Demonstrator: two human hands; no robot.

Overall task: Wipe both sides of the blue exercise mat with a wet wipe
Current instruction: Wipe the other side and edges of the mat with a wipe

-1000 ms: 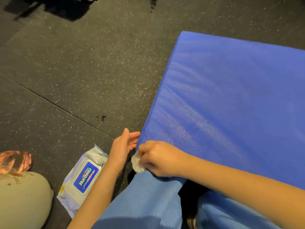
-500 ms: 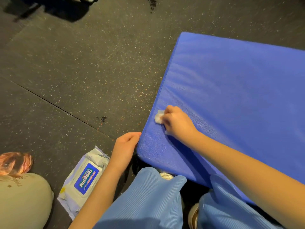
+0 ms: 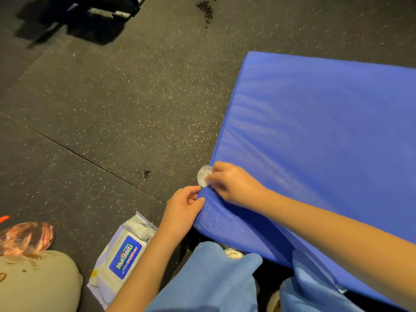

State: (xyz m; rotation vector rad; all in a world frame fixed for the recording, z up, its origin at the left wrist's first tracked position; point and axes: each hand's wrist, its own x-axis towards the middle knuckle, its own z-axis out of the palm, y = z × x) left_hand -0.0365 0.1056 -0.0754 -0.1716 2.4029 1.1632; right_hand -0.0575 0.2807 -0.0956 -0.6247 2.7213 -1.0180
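A dark rubber floor [image 3: 112, 109] flecked with pale specks fills most of the view, with a thin seam running across it from the left edge toward the hands. The blue exercise mat [image 3: 326, 143] lies on this floor at the right, a thick textured pad whose near corner is raised off the floor above the person's knees. The person's light blue ribbed trousers [image 3: 209, 284] show at the bottom, partly under that raised corner. A beige clothed shape [image 3: 33, 284] sits in the bottom left corner, and dark equipment [image 3: 108, 7] casts a shadow at the top left. A white pack of wipes [image 3: 121, 260] with a blue label lies flat on the floor just beside the left forearm, apart from the mat. The right hand [image 3: 234, 185] rests on the mat's left edge with its fingers curled around the wet wipe [image 3: 203, 177], a small bunched white wad that it presses against that edge. The left hand [image 3: 182, 210], just below it, pinches the same edge between thumb and fingertips near the raised corner. A scatter of dark crumbs [image 3: 206, 11] lies on the floor at the top, and a small dark spot [image 3: 145, 174] marks the seam.
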